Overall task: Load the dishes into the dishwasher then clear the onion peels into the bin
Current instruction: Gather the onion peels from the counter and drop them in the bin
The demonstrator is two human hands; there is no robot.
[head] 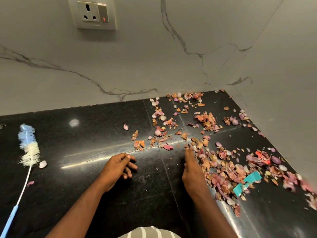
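- Onion peels (221, 162): uncollected, spread over the right half of the black countertop (85, 134), from the back corner by the wall to the right front edge. Too many to count. Three strays lie at the left, near the brush.
- Progress: the peel-clearing looks barely begun. No dishes, dishwasher or bin are in view, so the loading step cannot be confirmed.
- Right hand (193, 170): fingers straight, set edge-on against the left margin of the heap, holding nothing; judged ready to sweep.
- Left hand (120, 166): resting on the countertop near the middle, fingers loosely curled, empty.
- Other items: one bottle brush (28, 145) at the left edge; one teal scrap (248, 182) and one red scrap (261, 158) among the peels; one wall socket (96, 13).
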